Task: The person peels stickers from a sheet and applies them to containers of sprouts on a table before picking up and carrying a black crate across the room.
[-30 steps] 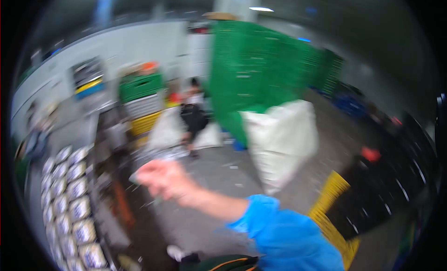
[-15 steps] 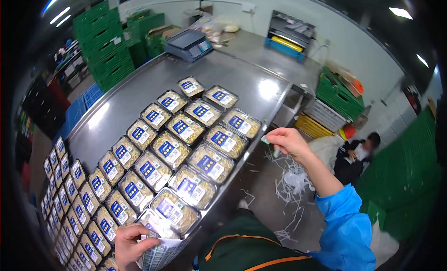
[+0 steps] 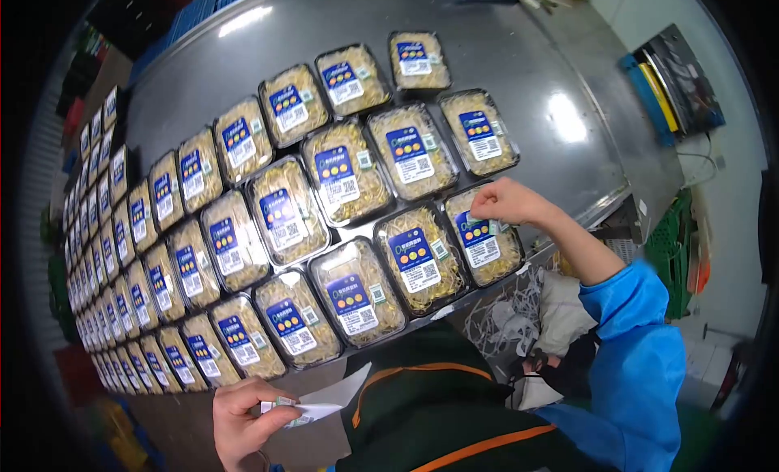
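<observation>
In front of me, clear-lidded trays of bean sprouts (image 3: 347,168) stand in rows, each bearing a blue-and-white label. My left hand (image 3: 247,419) is closed near the table's front edge, thumb and fingers gripping a sheet of small stickers (image 3: 312,411) whose white backing curls to the right. At the right end of the nearest row, my right hand (image 3: 510,202) is over a sprout tray (image 3: 491,265). Its fingers are pinched together at the lid, beside the blue label. A small green-and-white sticker (image 3: 494,227) shows just under the fingertips, partly hidden by them.
The trays stand on a steel table (image 3: 519,62). A black, blue and yellow device (image 3: 669,86) is at the upper right. White paper strips (image 3: 503,322) litter the floor beyond the table edge, near a seated person's legs (image 3: 556,375). Green crates (image 3: 669,245) stand at the right.
My view has turned and moved closer to the trays. My right hand has gone from beyond the table edge, holding a small sticker, onto the end tray. My left hand still grips the sticker sheet.
</observation>
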{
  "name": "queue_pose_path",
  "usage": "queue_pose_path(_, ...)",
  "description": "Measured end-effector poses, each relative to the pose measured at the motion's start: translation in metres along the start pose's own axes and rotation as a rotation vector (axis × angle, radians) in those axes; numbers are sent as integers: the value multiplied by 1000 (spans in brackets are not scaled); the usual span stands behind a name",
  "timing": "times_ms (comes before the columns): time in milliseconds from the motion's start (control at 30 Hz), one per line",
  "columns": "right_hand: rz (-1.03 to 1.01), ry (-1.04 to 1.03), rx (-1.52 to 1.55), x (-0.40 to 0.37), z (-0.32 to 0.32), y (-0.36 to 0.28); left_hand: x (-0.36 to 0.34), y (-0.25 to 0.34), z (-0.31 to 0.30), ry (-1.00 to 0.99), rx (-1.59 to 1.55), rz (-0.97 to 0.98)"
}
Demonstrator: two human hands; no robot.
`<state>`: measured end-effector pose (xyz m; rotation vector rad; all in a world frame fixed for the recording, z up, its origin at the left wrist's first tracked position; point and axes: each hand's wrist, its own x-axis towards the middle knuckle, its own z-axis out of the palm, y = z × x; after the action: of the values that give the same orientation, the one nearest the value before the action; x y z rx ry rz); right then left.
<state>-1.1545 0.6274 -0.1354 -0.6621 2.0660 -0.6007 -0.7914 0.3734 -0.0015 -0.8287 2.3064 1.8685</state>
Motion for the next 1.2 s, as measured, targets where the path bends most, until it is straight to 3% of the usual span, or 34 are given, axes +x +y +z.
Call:
queue_pose_path(233,48,-74,37,17,4,2,13,-11,11,14,1,-19)
queue_pose_path(467,70,4,51,25,19,8,20,-16,5,8,-33,-88)
queue_pose_path(533,44,128,-326,29,32,6,24,-22,2,-17,-38,-25)
queue_pose_path(600,65,127,-423,20,35,-10,30,-18,2,-32,-29,-30)
queue_pose_path(667,-127,392,-860,12,36,-16,38,-14,0,-50,-17,-31)
queue_pose_path(700,-127,402,-871,9,28,-23,43,-13,-1,-81,-3,-30)
queue_pose_path(800,104,417,552,0,-7,-34,56,-5,-12,-156,-17,19)
queue_pose_path(867,90,419,1011,2,-26,-24,68,8,-18,-275,-185,-15)
queue_pose_path(1000,117,462,1093,27,-42,-12,99,31,-6,-367,88,40)
queue_pose_path(1200,13,697,785,78,-64,6,137,22,22,-324,98,53)
